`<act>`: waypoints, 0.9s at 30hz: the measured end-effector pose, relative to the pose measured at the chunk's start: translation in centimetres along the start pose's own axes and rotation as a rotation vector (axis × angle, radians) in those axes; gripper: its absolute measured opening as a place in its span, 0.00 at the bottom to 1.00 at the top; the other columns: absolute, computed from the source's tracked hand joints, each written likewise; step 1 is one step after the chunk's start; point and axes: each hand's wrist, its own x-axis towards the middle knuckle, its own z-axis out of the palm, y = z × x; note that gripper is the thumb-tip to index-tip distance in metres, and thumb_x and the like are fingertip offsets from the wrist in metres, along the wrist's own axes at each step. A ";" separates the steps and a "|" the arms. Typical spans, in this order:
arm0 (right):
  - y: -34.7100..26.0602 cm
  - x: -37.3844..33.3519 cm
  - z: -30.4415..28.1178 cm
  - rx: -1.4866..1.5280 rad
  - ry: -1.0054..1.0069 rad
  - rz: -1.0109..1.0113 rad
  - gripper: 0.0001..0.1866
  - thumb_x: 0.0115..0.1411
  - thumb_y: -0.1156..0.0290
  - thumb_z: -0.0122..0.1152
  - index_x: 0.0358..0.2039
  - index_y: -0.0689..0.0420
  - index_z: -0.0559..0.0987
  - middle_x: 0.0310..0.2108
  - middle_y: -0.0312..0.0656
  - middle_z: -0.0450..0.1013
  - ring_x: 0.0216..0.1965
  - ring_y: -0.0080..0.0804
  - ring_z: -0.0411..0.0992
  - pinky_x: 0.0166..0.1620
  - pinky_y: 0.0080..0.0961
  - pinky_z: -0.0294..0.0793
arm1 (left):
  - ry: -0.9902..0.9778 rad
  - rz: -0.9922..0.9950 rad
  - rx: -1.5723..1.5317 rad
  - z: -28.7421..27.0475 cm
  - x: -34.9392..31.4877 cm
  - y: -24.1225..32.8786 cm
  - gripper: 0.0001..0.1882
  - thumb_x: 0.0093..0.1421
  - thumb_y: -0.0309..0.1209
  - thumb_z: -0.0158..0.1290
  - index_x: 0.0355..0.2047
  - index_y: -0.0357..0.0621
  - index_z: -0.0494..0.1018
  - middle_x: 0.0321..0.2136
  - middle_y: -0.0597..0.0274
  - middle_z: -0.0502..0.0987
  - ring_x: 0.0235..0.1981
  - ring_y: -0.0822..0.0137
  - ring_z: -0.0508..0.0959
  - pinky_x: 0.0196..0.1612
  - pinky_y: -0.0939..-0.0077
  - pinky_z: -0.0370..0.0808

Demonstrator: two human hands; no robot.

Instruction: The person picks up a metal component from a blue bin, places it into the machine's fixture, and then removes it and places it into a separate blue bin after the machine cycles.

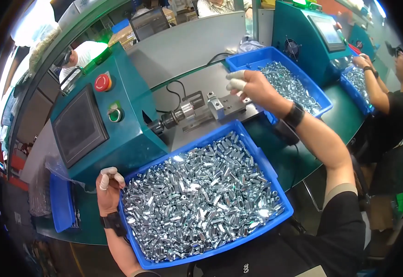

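Observation:
A blue tray heaped with shiny hexagonal metal coupling nuts sits in front of me. My left hand is beside the tray's left wall, its fingers curled up in white finger cots; whatever it may hold is hidden. Above the right end of the machine's metal fixture, my right hand reaches leftward. Its cot-covered fingers are apart, and nothing shows between them. A round chuck on a spindle points from the green machine toward the fixture.
The machine carries a dark screen, a red stop button and a green-ringed knob. Behind my right forearm is a second blue tray of metal parts. A co-worker works at the right; another person is behind the machine.

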 end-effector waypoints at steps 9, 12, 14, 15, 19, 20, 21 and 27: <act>-2.3 -3.9 2.2 0.150 -0.305 0.101 0.28 0.65 0.72 0.55 0.63 0.68 0.65 0.48 0.47 0.75 0.45 0.27 0.73 0.49 0.24 0.74 | 0.015 0.011 0.006 0.4 -0.6 0.0 0.18 0.68 0.46 0.49 0.41 0.43 0.74 0.24 0.63 0.73 0.24 0.69 0.69 0.29 0.76 0.66; -2.1 -3.8 1.9 0.181 -0.302 0.122 0.27 0.64 0.72 0.56 0.62 0.70 0.66 0.49 0.47 0.75 0.45 0.28 0.74 0.50 0.24 0.74 | 0.017 0.003 0.001 0.4 -0.5 0.0 0.17 0.68 0.46 0.49 0.40 0.44 0.74 0.23 0.63 0.73 0.24 0.69 0.69 0.28 0.76 0.66; -2.2 -3.5 1.6 0.196 -0.297 0.132 0.27 0.64 0.73 0.57 0.61 0.71 0.66 0.49 0.48 0.76 0.46 0.29 0.74 0.50 0.24 0.74 | 0.015 0.000 -0.001 0.3 -0.4 0.1 0.17 0.68 0.46 0.49 0.39 0.44 0.74 0.23 0.63 0.73 0.23 0.69 0.69 0.28 0.75 0.66; -2.4 -3.4 1.5 0.199 -0.328 0.144 0.27 0.64 0.72 0.57 0.61 0.70 0.66 0.49 0.47 0.76 0.45 0.28 0.74 0.50 0.24 0.73 | 0.017 -0.001 -0.001 0.3 -0.4 0.1 0.17 0.68 0.46 0.49 0.39 0.44 0.74 0.23 0.64 0.73 0.23 0.70 0.69 0.28 0.75 0.66; -2.2 -2.8 1.5 0.212 -0.405 0.137 0.27 0.63 0.71 0.59 0.61 0.66 0.69 0.48 0.46 0.76 0.44 0.27 0.74 0.50 0.24 0.73 | 0.018 -0.005 -0.004 0.4 -0.5 0.1 0.17 0.68 0.46 0.49 0.39 0.44 0.73 0.23 0.64 0.73 0.23 0.70 0.68 0.28 0.75 0.65; -2.0 -2.7 1.5 0.219 -0.422 0.102 0.26 0.63 0.71 0.59 0.61 0.65 0.69 0.48 0.45 0.76 0.43 0.27 0.74 0.49 0.24 0.73 | 0.016 -0.006 -0.004 0.4 -0.5 0.1 0.17 0.68 0.46 0.49 0.39 0.44 0.73 0.23 0.64 0.73 0.22 0.70 0.67 0.27 0.75 0.65; -1.8 -2.5 1.5 0.226 -0.437 0.068 0.25 0.63 0.70 0.60 0.60 0.64 0.70 0.47 0.44 0.76 0.42 0.27 0.74 0.49 0.24 0.73 | 0.013 -0.007 -0.005 0.4 -0.4 0.0 0.17 0.68 0.46 0.49 0.39 0.44 0.73 0.23 0.63 0.73 0.22 0.70 0.67 0.27 0.75 0.65; -2.5 0.2 0.9 0.086 -0.660 0.066 0.26 0.61 0.67 0.63 0.59 0.60 0.73 0.45 0.41 0.73 0.45 0.29 0.71 0.51 0.26 0.71 | 0.045 -0.028 -0.028 -0.3 -0.5 -0.2 0.18 0.66 0.46 0.52 0.38 0.43 0.74 0.23 0.61 0.74 0.22 0.68 0.70 0.25 0.74 0.67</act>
